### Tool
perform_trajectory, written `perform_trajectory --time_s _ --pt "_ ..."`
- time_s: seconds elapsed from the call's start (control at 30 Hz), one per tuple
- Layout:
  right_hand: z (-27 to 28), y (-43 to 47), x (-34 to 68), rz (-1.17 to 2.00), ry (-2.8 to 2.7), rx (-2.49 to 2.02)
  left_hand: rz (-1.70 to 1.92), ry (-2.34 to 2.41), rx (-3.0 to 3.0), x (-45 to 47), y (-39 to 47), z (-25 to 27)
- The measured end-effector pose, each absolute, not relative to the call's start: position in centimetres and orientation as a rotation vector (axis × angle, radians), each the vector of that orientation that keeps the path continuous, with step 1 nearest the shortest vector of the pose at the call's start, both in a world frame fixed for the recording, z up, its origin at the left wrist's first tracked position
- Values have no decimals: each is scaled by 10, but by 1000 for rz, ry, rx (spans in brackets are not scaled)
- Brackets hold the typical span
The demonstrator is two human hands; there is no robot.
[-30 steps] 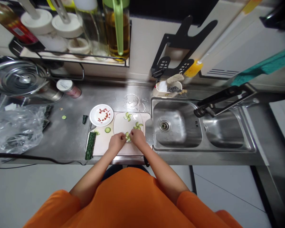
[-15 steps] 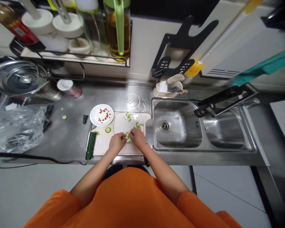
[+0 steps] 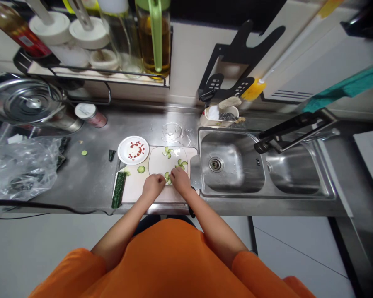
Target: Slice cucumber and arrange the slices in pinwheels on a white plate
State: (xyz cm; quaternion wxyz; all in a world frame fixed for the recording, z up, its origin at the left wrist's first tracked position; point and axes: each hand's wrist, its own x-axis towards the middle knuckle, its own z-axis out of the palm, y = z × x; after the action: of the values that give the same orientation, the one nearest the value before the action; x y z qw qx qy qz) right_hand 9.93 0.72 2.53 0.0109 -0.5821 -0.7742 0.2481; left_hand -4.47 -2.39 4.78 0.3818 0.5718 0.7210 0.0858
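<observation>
A squarish white plate lies on the pale cutting board. Three pinwheels of curved cucumber slices are on it: one at the back, one at the right and one at the front. My right hand reaches over the plate's front edge, fingertips closed at a slice of the front pinwheel. Just left of that pinwheel, my left hand has its fingers pinched together; whatever they hold is too small to see. A cut cucumber length and a round cucumber slice lie on the board's left.
A round white plate with small red pieces overlaps the board's back left. Beside the sink rests a wide knife blade. A plastic bag, a lidded pot and a small can stand left.
My right hand has shifted very slightly, staying at the front pinwheel. My left hand stays pinched in nearly the same place, and the plates and board have not moved.
</observation>
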Motion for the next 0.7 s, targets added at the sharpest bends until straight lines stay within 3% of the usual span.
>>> perform_trajectory --time_s 0.7 --pt "26 -15 120 618 -2464 -1681 254 1819 1434 -46 -25 50"
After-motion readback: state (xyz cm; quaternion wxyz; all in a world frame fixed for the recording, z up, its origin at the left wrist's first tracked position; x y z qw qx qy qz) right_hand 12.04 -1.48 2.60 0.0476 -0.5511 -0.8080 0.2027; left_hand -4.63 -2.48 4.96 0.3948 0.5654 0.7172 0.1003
